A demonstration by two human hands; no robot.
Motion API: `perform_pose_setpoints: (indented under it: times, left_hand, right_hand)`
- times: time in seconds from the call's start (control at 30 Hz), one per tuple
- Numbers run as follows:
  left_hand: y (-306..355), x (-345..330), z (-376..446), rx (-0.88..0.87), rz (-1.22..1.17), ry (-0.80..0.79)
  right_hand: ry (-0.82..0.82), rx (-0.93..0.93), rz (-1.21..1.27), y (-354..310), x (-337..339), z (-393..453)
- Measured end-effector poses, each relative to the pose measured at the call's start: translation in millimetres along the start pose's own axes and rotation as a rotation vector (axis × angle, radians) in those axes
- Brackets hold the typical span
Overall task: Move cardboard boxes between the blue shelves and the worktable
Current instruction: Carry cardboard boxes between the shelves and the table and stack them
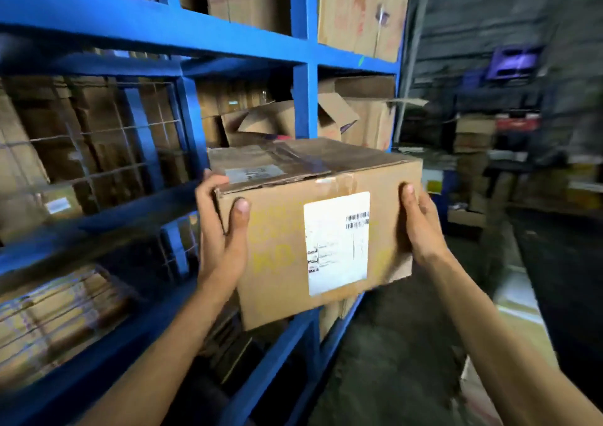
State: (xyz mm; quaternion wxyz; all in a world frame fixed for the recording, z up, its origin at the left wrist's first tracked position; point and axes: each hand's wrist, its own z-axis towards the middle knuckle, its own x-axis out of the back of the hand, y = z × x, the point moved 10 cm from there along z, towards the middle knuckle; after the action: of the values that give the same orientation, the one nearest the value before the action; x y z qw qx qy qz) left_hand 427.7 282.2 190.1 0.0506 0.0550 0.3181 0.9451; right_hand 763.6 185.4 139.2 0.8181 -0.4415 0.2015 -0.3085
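Note:
I hold a brown cardboard box (280, 239) in the air in front of the blue shelves (305, 99). It has a white shipping label with barcodes on its near face and a taped top with a smaller label. My left hand (222, 229) grips its left edge, thumb on the front face. Its right side is gripped by my right hand (421, 223). The box is tilted slightly, its far top edge close to the middle shelf bay. No worktable is in view.
The shelf bays hold several cardboard boxes; an open-flapped box (270, 122) sits right behind the held one. Wire mesh (107, 145) covers the left bays. An aisle with dark floor (391, 344) runs on the right, with stacked boxes (473, 151) further back.

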Motion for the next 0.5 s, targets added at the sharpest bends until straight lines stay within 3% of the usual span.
perform_pose_setpoints:
  times: [0.2, 0.4, 0.5]
  left_hand:
    - [-4.0, -51.2, -23.9, 0.165, -0.189, -0.104]
    - [35.8, -113.3, -52.2, 0.121, -0.427, -0.285]
    - [64.7, -138.3, -65.2, 0.13, -0.479, -0.299]
  right_hand:
    - [0.286, 0.078, -0.232, -79.0, 91.1, -83.1]
    - [0.491, 0.124, -0.395, -157.4, 150.5, -181.7]
    - [0.595, 0.175, -0.485, -199.4, 178.3, -223.0]
